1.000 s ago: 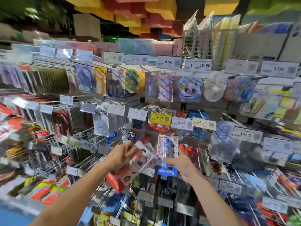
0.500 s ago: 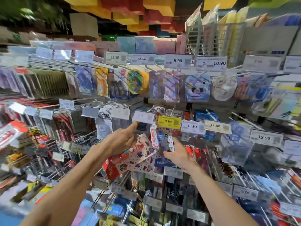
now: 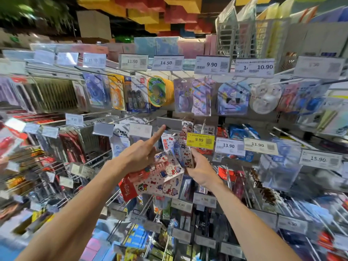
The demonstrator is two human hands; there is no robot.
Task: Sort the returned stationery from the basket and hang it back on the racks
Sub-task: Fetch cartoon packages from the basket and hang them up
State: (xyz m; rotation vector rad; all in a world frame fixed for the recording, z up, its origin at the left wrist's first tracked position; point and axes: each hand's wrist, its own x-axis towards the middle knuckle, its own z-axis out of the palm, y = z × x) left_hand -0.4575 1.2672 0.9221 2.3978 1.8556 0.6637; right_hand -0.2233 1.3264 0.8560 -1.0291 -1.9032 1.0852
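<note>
My left hand [image 3: 140,153] grips a stack of white cartoon-cat stationery packs [image 3: 160,179] with red edges, while its forefinger points up at a grey tag holder [image 3: 169,123]. My right hand [image 3: 200,169] pinches one blue-and-white cartoon pen pack [image 3: 174,146] by its lower edge and holds it upright against the rack, just left of the yellow 9.99 price tag [image 3: 200,140]. Similar cartoon packs [image 3: 187,128] hang behind it. The pack's hang hole is too blurred to tell if it sits on a hook. No basket is in view.
Rows of metal hooks carry packaged stationery on all sides, with price tags 14.50 [image 3: 166,63], 9.90 [image 3: 211,64], 13.90 [image 3: 228,146] and 11.90 [image 3: 258,145]. Hook rods [image 3: 98,155] stick out toward me on the left. Lower pegs [image 3: 180,205] hold more packs.
Both hands rose toward the hook row by the 9.99 tag. The right hand lifted the single pack higher, and the left forefinger stretched out to point upward.
</note>
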